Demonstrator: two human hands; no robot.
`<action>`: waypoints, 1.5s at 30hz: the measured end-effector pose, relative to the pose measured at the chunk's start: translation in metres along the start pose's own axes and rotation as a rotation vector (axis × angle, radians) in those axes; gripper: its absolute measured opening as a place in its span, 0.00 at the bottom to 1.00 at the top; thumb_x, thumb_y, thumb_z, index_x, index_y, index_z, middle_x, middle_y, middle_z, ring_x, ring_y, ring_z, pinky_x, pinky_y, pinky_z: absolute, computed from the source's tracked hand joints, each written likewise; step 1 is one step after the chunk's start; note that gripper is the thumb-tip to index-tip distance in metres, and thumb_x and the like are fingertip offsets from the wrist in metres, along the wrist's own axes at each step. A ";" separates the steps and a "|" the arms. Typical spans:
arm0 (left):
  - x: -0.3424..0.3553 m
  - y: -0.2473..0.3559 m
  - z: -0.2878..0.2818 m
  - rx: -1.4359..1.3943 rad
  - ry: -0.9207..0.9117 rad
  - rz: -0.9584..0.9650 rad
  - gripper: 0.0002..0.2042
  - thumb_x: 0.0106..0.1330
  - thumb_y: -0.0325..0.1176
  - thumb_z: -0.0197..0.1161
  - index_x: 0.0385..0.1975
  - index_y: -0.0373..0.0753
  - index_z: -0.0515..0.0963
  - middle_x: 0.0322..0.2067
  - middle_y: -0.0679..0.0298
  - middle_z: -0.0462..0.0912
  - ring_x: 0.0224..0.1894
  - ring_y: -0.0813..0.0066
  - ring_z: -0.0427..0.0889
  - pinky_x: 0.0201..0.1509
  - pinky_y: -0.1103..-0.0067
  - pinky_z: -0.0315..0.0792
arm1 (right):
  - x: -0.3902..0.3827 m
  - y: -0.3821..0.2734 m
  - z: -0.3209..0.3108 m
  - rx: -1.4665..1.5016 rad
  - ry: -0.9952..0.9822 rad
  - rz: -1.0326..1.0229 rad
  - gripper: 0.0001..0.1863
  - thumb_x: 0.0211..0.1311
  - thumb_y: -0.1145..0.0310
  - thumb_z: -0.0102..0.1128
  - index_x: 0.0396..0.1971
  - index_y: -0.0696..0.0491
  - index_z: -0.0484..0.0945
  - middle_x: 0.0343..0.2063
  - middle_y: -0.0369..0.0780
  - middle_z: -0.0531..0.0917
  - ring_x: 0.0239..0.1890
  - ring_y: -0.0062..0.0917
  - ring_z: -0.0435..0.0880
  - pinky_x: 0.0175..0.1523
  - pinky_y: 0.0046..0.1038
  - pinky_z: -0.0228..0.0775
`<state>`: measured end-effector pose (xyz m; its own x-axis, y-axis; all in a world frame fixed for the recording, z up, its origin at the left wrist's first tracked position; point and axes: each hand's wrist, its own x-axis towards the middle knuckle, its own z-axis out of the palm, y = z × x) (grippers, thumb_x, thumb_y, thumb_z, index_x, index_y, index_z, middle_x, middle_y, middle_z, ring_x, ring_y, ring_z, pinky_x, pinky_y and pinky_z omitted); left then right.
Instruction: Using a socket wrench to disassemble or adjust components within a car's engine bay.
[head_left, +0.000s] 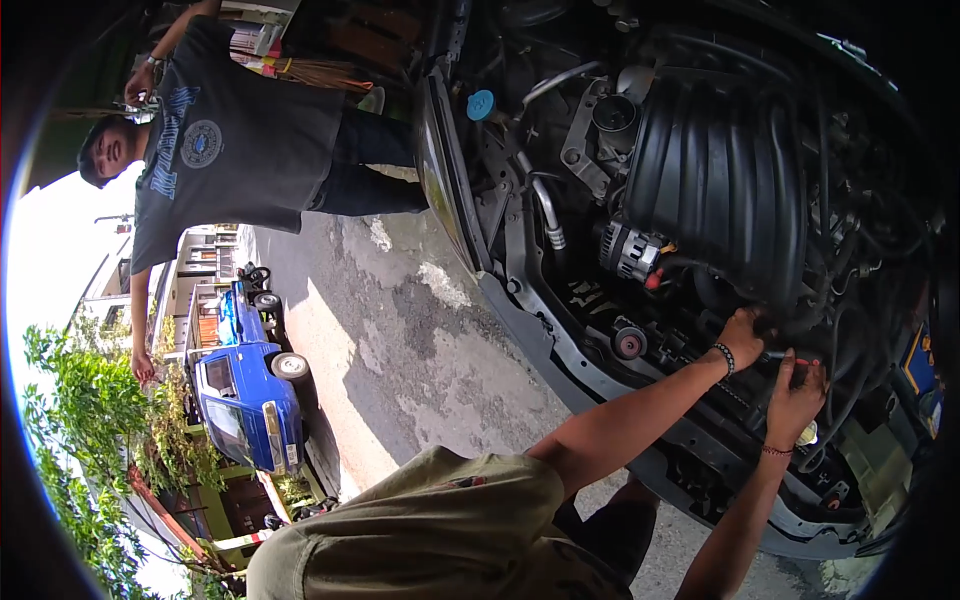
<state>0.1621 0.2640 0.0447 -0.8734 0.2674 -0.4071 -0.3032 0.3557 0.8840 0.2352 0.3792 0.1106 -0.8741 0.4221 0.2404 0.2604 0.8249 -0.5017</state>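
I lean over an open car engine bay. My left hand (745, 335), with a bead bracelet on the wrist, reaches under the black ribbed intake manifold (720, 160); its fingertips are hidden among dark hoses. Just beside it, my right hand (795, 395), a red thread on its wrist, is closed around a thin tool with a red handle (800, 358). The tool's metal shaft points toward my left hand. The two hands are almost touching, low at the front of the engine.
An alternator (630, 250), a small pulley (629, 343) and a blue filler cap (481, 104) sit left of my hands. The car's front frame (560, 345) borders cracked concrete ground (400, 350). Another person in a dark T-shirt (240, 130) stands nearby; a blue car (245, 390) is parked beyond.
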 end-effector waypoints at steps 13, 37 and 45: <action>0.004 -0.010 -0.001 0.000 -0.008 0.066 0.12 0.59 0.27 0.61 0.41 0.31 0.81 0.40 0.46 0.84 0.47 0.53 0.83 0.54 0.73 0.73 | -0.002 0.005 0.002 0.027 -0.087 0.026 0.19 0.63 0.60 0.61 0.24 0.62 0.79 0.25 0.46 0.81 0.33 0.43 0.80 0.41 0.41 0.70; -0.021 -0.012 -0.006 0.252 -0.113 0.018 0.20 0.69 0.39 0.53 0.58 0.36 0.72 0.58 0.45 0.72 0.63 0.48 0.68 0.68 0.67 0.62 | -0.004 0.005 0.002 0.030 -0.097 0.021 0.19 0.65 0.60 0.58 0.30 0.65 0.77 0.31 0.52 0.78 0.39 0.48 0.77 0.46 0.44 0.67; -0.058 -0.016 -0.001 0.248 0.016 0.266 0.24 0.66 0.31 0.56 0.61 0.32 0.66 0.60 0.44 0.69 0.64 0.48 0.66 0.68 0.68 0.63 | -0.011 0.028 0.012 -0.051 -0.213 0.041 0.21 0.68 0.57 0.54 0.39 0.65 0.79 0.39 0.52 0.81 0.46 0.48 0.77 0.53 0.43 0.67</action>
<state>0.2169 0.2416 0.0543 -0.9156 0.3665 -0.1652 0.0353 0.4826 0.8751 0.2469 0.3938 0.0841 -0.9279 0.3709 0.0373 0.3129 0.8292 -0.4631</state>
